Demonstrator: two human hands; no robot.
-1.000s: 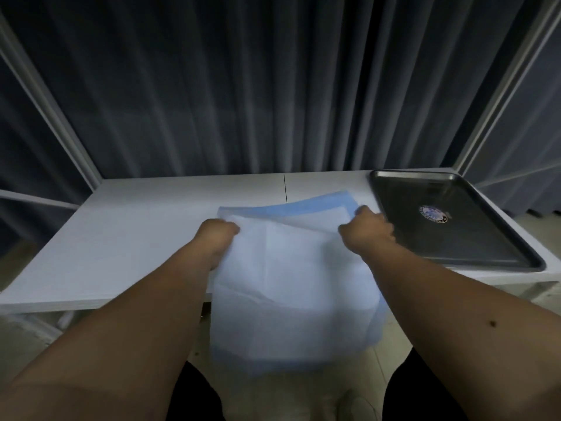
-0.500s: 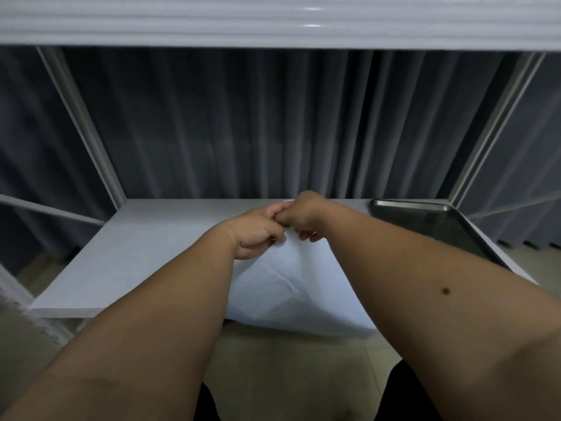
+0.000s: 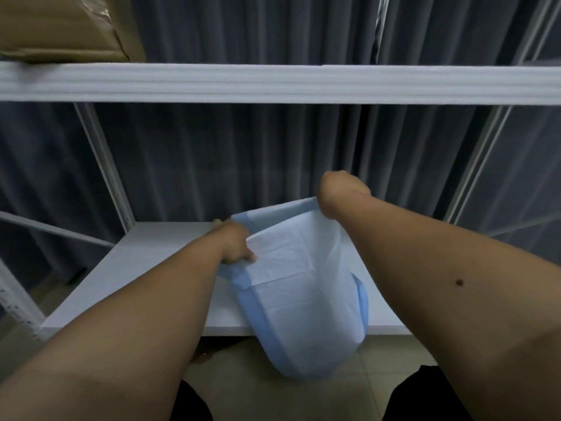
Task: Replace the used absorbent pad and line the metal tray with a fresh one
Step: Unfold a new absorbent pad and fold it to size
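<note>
- Gripping the absorbent pad (image 3: 303, 287) with both hands, arms stretched forward
- left hand (image 3: 235, 243) pinches its edge low
- right hand (image 3: 340, 192) clutches the top corner, raised higher

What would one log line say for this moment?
step: unfolding absorbent pad | left hand: gripping edge | right hand: lifting corner | tray: unseen

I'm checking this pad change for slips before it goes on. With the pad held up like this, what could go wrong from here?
1. The blue-edged white absorbent pad hangs curled past the front edge of the white shelf; it may go down creased.
2. The left hand and right hand hold only its top edge, at uneven heights, so it could slip or skew.
3. The metal tray is out of view, so aiming could be off.
</note>
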